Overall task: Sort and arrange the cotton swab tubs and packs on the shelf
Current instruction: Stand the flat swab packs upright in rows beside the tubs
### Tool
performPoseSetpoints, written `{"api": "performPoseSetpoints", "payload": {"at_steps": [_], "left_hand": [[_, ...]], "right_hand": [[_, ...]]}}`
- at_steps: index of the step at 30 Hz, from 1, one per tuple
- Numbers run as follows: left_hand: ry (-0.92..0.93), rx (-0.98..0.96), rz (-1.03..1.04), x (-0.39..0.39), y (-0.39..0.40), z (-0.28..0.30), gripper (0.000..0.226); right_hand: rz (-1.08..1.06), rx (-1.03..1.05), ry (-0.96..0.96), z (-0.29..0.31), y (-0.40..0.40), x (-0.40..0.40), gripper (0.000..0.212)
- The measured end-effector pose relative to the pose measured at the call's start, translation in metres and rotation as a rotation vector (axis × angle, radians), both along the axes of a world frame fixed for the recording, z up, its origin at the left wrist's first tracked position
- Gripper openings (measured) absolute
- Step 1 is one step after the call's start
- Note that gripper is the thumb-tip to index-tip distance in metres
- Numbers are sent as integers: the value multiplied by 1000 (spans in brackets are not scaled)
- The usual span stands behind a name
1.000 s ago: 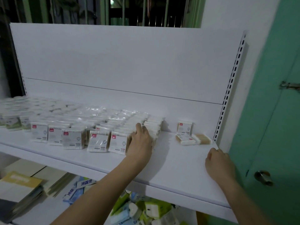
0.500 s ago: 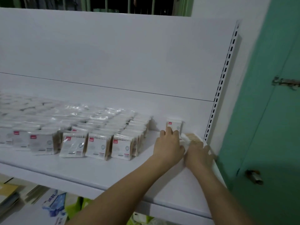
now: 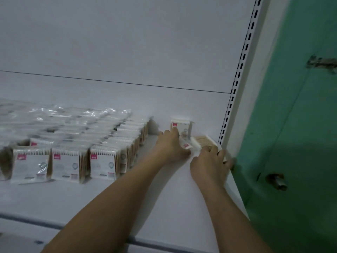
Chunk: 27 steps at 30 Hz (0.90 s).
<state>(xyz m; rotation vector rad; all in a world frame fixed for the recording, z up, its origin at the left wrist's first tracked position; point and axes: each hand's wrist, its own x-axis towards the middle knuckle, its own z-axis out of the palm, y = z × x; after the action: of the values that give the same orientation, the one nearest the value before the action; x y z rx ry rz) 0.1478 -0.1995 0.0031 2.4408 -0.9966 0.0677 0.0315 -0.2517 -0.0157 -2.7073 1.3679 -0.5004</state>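
Observation:
Rows of upright cotton swab packs (image 3: 103, 165) with red labels fill the left and middle of the white shelf (image 3: 91, 201). At the right end one pack (image 3: 183, 126) stands against the back panel. Two packs lie flat in front of it. My left hand (image 3: 170, 147) covers the left flat pack (image 3: 186, 145) and pinches its edge with the thumb, while a fingertip touches the standing pack. My right hand (image 3: 209, 161) curls its fingers over the near end of the right flat pack (image 3: 204, 140), whose wooden sticks show.
A white slotted upright (image 3: 237, 84) closes the shelf's right end. Beyond it is a green door (image 3: 300, 125) with a metal knob (image 3: 277, 181). The white back panel (image 3: 127, 52) rises behind the packs. Bare shelf lies between the rows and my hands.
Both hands moved right and back to the loose packs at the shelf's right end, and now lie on the two flat ones. The camera has moved closer.

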Motion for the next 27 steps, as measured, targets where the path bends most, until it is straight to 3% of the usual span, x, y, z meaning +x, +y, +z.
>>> {"api": "performPoseSetpoints", "payload": {"at_steps": [3, 7, 9, 11, 13, 19, 22, 27], "left_hand": [[180, -269, -71, -17, 17, 19, 62], [601, -788, -165, -55, 58, 49, 40], [652, -867, -134, -72, 89, 53, 38], [369, -812, -14, -83, 124, 47, 45], [89, -753, 128, -83, 155, 40, 38], [-52, -562, 431, -65, 195, 13, 32], [-53, -418, 479, -60, 191, 3, 33], [-228, -97, 521, -50, 197, -11, 64]], "right_hand": [[3, 7, 0, 3, 4, -2, 42], [26, 49, -32, 4, 4, -4, 37], [37, 62, -34, 5, 5, -5, 35], [42, 70, -35, 5, 5, -5, 35], [41, 76, -50, 4, 6, -5, 36], [43, 35, -47, -1, 7, -6, 36], [39, 29, -42, 0, 9, -6, 37], [56, 17, -44, -2, 8, -7, 36]]}}
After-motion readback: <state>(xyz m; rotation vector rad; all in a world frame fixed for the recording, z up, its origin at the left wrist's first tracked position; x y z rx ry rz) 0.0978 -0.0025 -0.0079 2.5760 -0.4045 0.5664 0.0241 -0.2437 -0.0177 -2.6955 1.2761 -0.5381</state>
